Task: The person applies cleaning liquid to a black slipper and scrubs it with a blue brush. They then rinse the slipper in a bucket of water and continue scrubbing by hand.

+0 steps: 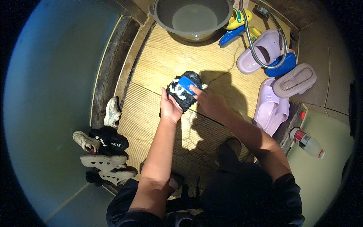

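A dark, shaggy slipper-like piece with white patches is held out over the tiled floor, in the middle of the view. My left hand supports it from its near left side, thumb up along the edge; the other fingers are partly hidden beneath it. Against its upper face rests a small blue brush. My right hand is closed on the brush, with a finger extended along its back. Whether the brush has bristles is hidden, as its underside faces the piece.
Ahead stands a dark basin holding cloudy water. Lilac slides, blue and yellow footwear and a curved metal hose lie at the right, near a plastic bottle. Pale shoes and clogs line the left wall.
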{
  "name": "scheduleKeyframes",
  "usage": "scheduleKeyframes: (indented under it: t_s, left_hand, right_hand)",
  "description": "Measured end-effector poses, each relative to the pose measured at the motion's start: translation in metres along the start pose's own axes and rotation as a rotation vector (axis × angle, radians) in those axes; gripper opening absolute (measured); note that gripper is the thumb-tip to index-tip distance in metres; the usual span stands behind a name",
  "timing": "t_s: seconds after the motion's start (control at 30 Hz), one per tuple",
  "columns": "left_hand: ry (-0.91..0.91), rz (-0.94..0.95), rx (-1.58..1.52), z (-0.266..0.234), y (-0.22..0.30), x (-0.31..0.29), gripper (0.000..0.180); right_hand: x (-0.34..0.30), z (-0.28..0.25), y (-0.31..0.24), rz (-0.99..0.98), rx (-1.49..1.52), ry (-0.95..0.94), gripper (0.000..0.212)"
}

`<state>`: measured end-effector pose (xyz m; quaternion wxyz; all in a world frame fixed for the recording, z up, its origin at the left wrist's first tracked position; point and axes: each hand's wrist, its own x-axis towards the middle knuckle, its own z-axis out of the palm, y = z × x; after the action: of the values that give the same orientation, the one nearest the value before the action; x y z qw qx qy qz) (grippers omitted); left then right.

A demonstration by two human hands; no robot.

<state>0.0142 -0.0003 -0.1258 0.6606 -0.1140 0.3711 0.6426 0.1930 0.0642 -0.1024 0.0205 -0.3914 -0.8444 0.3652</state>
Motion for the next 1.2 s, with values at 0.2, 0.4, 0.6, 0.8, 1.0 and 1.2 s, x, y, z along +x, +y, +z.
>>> scheduleKeyframes:
  t_s: [0.2,0.4,0.6,0.8,1.0,1.2]
  left_hand:
    - [0.076,0.197,0.447,0.016,0.024,-0.02,0.049]
    - [0.2,0.276,0.897,-0.005,0.03,-0.03,0.022]
    - [0.278,0.281,1.035,-0.048,0.037,-0.018,0.021]
    - [0.204,0.318,0.888,-0.044,0.042,-0.032,0.023]
    - [0.217,0.423,0.986,-0.06,0.036,-0.038,0.021]
    - [0.22,0.309,0.927,-0.064,0.014,-0.027,0.016]
  right_hand:
    - [0.0,-0.024,-0.007,0.143,0.138,0.141,0.048]
    - [0.005,-0.039,-0.037,-0.092,-0.154,-0.03,0.048]
    - [0.055,-0.01,-0.087,-0.301,-0.233,-0.118,0.038]
    - [0.055,-0.037,-0.086,-0.161,-0.337,-0.158,0.041]
    - [0.043,-0.032,-0.098,-0.088,-0.409,-0.125,0.044]
    - [0.015,0.013,-0.097,-0.298,-0.422,0.001,0.037]
